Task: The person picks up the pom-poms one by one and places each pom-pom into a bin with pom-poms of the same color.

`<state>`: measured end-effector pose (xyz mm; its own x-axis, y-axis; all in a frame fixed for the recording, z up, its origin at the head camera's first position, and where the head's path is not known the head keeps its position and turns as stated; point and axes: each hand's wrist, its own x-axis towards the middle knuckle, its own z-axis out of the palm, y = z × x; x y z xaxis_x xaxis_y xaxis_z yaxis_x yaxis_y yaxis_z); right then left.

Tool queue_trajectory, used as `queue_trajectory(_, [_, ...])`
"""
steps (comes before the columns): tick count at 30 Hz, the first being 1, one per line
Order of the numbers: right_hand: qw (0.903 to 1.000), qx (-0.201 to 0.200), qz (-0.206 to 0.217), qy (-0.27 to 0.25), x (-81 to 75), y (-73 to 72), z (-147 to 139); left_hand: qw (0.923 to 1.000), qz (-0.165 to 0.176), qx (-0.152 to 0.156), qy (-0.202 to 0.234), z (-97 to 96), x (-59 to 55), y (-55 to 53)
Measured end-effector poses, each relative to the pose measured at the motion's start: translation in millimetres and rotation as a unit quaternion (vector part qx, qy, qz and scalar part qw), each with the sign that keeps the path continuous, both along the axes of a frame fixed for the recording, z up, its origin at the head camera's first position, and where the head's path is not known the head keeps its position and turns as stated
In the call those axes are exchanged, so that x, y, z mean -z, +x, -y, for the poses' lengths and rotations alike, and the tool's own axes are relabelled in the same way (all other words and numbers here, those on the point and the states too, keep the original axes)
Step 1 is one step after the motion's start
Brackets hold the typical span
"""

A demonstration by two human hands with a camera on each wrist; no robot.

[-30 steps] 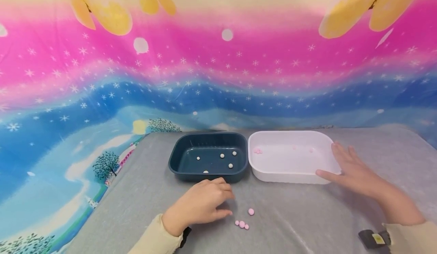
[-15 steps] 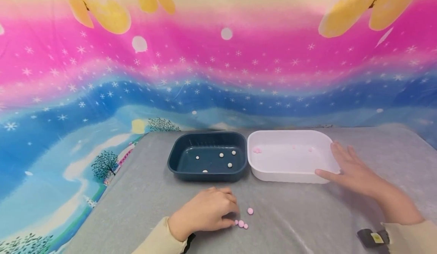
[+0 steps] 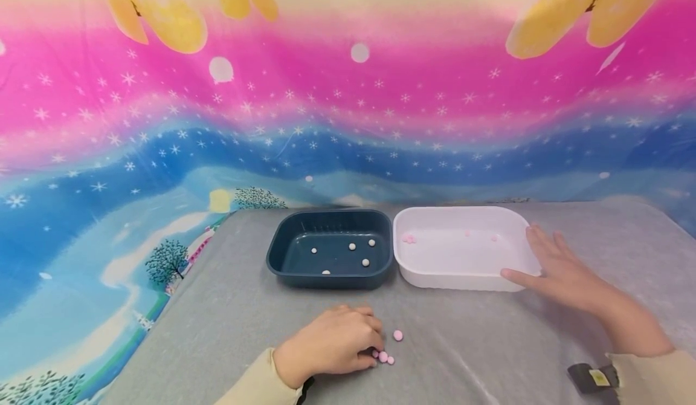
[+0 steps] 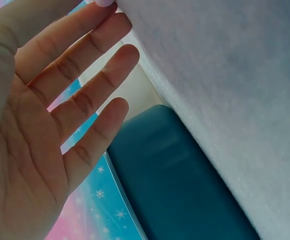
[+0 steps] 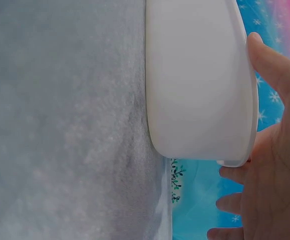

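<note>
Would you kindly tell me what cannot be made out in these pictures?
Head: a pink ball, partly behind the left hand; whether it is pinched is unclear.
Head: lower part of one white ball, behind the dark tray's front wall.
Right wrist: contents of the white tray, hidden by its wall.

Grey cloth-topped counter (image 3: 505, 344) is backed by a printed backdrop (image 3: 435, 127), hung with slight folds. It is coloured cream, pink and blue, dotted with white snowflakes (image 3: 16, 201). Yellow shapes (image 3: 171, 15) are cut off up top; a leafy tree (image 3: 167, 261) is printed at left.
</note>
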<state>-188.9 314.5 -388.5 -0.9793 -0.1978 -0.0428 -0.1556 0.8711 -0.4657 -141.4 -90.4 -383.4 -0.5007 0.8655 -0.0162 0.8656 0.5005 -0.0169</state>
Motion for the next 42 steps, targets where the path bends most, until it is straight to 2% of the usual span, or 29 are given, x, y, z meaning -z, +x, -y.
queue_trajectory(9, [1.0, -0.001, 0.002, -0.002, 0.8, -0.7, -0.3, 0.9997, -0.024, 0.004, 0.001, -0.6, 0.7, 0.8])
queue_trajectory(16, [1.0, -0.002, 0.004, 0.0, -0.4, -0.8, 0.1, 1.0, -0.008, -0.002, 0.005, 1.7, -0.4, -0.9])
queue_trajectory(27, [1.0, -0.004, -0.001, -0.001, -1.6, 0.1, 0.3, 0.9994, -0.027, 0.009, 0.018, 2.4, 0.4, -1.1])
queue_trajectory(34, [1.0, -0.003, -0.002, 0.0, -1.4, 0.0, -0.3, 0.9996, -0.02, 0.006, 0.018, 2.3, -2.7, -0.6])
queue_trajectory(42, [1.0, -0.004, -0.001, 0.0, -0.9, 0.4, 0.1, 0.999, -0.035, 0.007, 0.026, 4.4, -7.7, 1.3])
